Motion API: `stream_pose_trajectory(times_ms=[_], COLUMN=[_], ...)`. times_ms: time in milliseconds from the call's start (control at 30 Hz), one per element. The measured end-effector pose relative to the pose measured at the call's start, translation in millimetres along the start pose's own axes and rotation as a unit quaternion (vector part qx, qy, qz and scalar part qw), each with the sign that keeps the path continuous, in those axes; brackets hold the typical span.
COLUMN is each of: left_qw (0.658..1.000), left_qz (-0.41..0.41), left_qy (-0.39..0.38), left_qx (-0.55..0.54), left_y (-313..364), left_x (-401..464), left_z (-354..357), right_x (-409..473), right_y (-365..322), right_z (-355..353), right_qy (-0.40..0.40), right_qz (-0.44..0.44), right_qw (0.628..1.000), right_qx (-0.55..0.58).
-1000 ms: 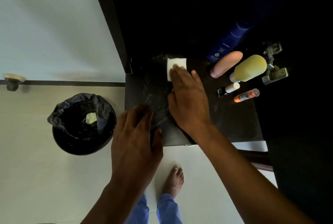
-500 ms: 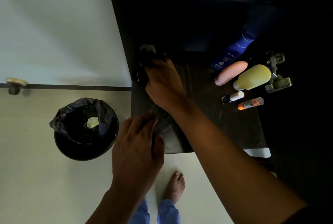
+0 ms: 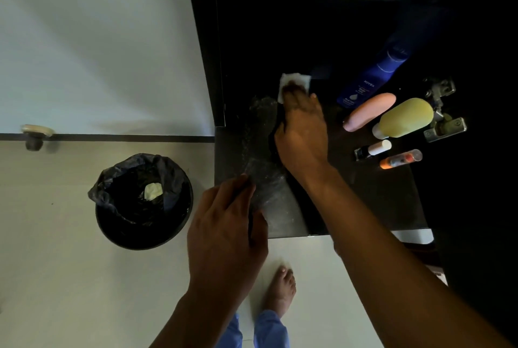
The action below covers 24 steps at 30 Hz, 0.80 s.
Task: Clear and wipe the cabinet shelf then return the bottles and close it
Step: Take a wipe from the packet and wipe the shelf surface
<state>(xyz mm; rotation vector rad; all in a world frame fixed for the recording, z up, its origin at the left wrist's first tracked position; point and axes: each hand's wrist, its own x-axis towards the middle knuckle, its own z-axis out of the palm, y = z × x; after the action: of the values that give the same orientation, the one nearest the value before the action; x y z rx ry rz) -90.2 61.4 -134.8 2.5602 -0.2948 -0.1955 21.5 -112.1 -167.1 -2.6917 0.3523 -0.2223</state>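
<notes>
Currently wiping: right hand (image 3: 304, 134) presses flat, fingers extended, on white folded tissue (image 3: 294, 82) atop dark cabinet shelf (image 3: 364, 193); left hand (image 3: 224, 230), loosely curled, holds nothing clearly visible. Next, probably: sweep toward clustered bottles (image 3: 392, 120).

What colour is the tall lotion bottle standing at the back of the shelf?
Dark blue with white lettering: the tall plastic lotion bottle, seen best in the head view.

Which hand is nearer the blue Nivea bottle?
Right. The right hand, pressing a white tissue, sits just left of the blue Nivea bottle; the left hand hangs at the shelf's front edge.
</notes>
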Motion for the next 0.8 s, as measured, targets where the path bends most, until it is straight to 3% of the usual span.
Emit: stream_pose_trajectory(times_ms=[100, 300, 400, 600, 800], left_qw=[1.000, 1.000, 1.000, 1.000, 1.000], left_qz=[0.010, 0.012, 0.008, 0.014, 0.021], left_qy=[0.000, -0.013, -0.013, -0.011, -0.007], left_qx=[0.007, 0.009, -0.002, -0.002, -0.001], left_y=[-1.8, -3.2, -5.6, -6.4, -7.7], left_x=[-0.7, -0.9, -0.4, -0.3, -0.9], left_z=[1.4, 0.4, -0.2, 0.2, 0.6], right_x=[1.8, -32.0, -61.2, -31.2, -4.7], right_y=[-26.2, -45.2, -27.2, 6.4, -15.6], right_z=[10.7, 13.8, 2.3, -16.8, -2.0], right_qy=[-0.023, -0.076, -0.095, -0.018, -0.042], right_qz=[-0.058, -0.148, -0.135, 0.002, -0.063], right_qw=[0.998, 0.985, 0.985, 0.998, 0.997], right_qx=[0.023, -0.034, -0.057, -0.058, -0.003])
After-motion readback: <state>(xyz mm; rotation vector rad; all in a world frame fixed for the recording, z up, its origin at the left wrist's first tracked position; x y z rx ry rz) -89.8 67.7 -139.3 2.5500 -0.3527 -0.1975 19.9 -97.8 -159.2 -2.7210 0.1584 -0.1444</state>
